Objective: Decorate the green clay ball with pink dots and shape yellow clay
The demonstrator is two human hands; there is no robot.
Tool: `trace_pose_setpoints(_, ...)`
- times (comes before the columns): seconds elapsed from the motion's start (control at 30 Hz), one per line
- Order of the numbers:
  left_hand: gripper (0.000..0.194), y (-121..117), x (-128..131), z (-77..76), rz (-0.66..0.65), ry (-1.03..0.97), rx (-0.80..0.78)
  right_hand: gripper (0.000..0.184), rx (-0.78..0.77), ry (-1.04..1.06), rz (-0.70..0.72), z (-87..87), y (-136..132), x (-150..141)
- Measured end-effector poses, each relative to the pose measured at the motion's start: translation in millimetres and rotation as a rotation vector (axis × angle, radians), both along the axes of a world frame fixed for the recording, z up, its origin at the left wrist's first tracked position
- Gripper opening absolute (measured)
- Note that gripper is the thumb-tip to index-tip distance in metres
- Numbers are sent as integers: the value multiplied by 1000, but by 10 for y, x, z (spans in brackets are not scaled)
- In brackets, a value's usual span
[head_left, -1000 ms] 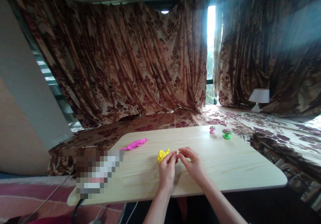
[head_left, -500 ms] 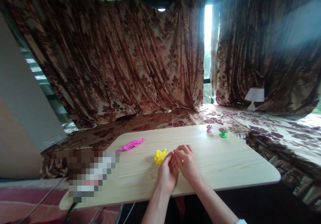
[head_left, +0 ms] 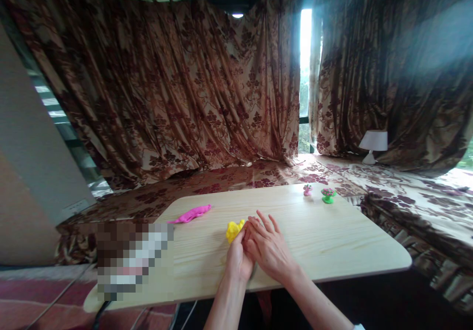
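My left hand (head_left: 237, 261) is turned palm up, its thumb stretched out and its fingers mostly hidden under the other hand. Across that palm lies my right hand (head_left: 271, 251), palm down, with its fingers straight and some of them spread. Whether anything small sits between the palms cannot be seen. Just beyond the left thumb is a lumpy yellow piece of what looks like modelling clay (head_left: 233, 232), on the pale wooden table (head_left: 199, 261) and partly covered by the hands.
A pink crumpled piece (head_left: 194, 214) lies at the back left. Two small mushroom-shaped figures, one pink (head_left: 307, 190) and one green (head_left: 328, 196), stand at the back right. A blurred-out object covers the left end. Behind are a white lamp (head_left: 373, 145) and patterned curtains (head_left: 207, 88).
My right hand has gone from bent fingertips at the left palm to lying flatter over it with fingers stretched. Both hands have shifted slightly left, covering more of the yellow piece.
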State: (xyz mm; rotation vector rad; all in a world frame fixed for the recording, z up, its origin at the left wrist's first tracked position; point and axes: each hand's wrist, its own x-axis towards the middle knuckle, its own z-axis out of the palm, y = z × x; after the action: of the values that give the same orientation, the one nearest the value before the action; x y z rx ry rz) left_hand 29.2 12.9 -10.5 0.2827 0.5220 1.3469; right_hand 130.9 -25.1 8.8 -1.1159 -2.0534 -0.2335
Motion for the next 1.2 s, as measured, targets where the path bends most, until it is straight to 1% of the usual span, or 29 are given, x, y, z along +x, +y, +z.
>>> trace_pose_setpoints(0.1,20,-8,17,-11,-13,-15,-9,42,-26,-20,65,-3,-13,-17)
trace_pose_setpoints(0.27,19,-96,5,26,-45,-75,15,39,-56,-7,18,-22,-4,-30)
trace_pose_setpoints(0.37,24,-140,-35,57,-65,-117,43,38,-67,-28,66,-3,-25,-22)
trace_pose_setpoints(0.47,31,-168,-55,80,-146,-104,86,38,-68,-34,86,2,-24,-19)
trace_pose_setpoints(0.57,35,-183,-62,96,-240,-80,142,38,-60,9,9,-14,-1,-17)
trace_pose_setpoints(0.63,36,-186,-69,102,-232,-97,162,39,-58,18,-18,-22,5,-14)
trace_pose_setpoints(0.73,36,-188,-71,103,-170,-124,141,40,-65,-31,39,-17,-8,-12)
trace_pose_setpoints(0.77,35,-190,-68,103,-169,-130,137,40,-71,-47,59,-14,-13,-12)
trace_pose_setpoints(0.83,34,-198,-61,107,-210,-142,148,40,-87,-54,53,-7,-16,-15)
trace_pose_setpoints(0.9,33,-206,-63,114,-263,-156,172,39,-104,-28,-5,-1,-11,-16)
trace_pose_setpoints(0.97,33,-208,-75,119,-275,-164,185,39,-111,-5,-50,6,-8,-15)
trace_pose_setpoints(1.03,35,-204,-88,119,-224,-172,184,38,-112,-13,-22,12,-10,-13)
trace_pose_setpoints(1.1,36,-203,-86,119,-185,-176,178,38,-108,-38,47,9,-13,-12)
trace_pose_setpoints(1.17,36,-209,-69,124,-209,-175,174,38,-109,-47,77,-4,-4,-13)
trace_pose_setpoints(1.2,36,-214,-59,128,-241,-173,174,38,-111,-38,64,-14,5,-14)
